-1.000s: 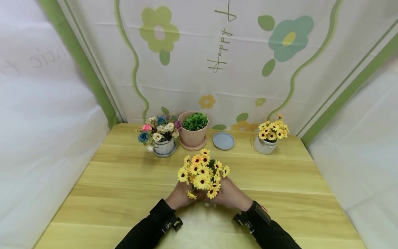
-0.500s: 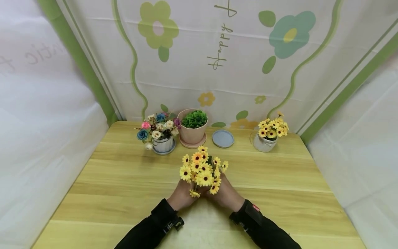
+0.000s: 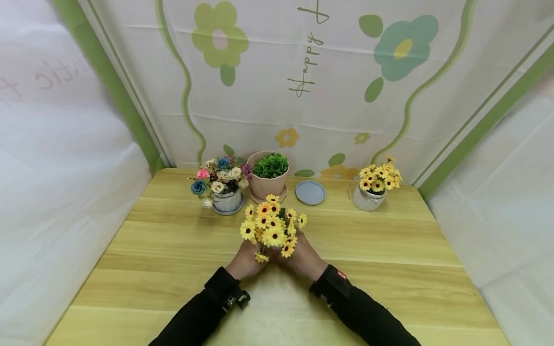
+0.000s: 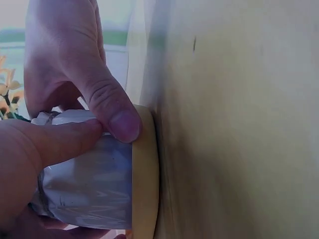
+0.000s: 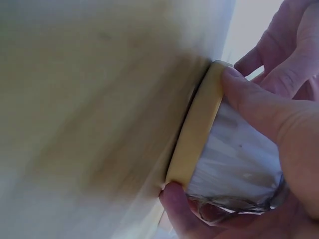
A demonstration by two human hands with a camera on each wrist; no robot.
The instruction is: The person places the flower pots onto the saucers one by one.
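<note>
Both hands cupped a silvery pot of yellow daisies (image 3: 271,226) at table (image 3: 389,250) centre: left hand (image 3: 245,262) at 9 o'clock, right hand (image 3: 303,259) at 3. Fingers (image 4: 107,107) curled round the pot wall, tips on its tan saucer (image 4: 145,179), likely so pot and saucer moved together upright. At 12 o'clock stood a pink pot (image 3: 269,181) and an empty blue saucer (image 3: 310,192).

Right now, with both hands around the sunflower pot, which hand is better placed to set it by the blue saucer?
Probably the right hand. It grips the sunflower pot from the side nearer the blue saucer, which lies back and to the right. The left hand would have to cross over.
</note>
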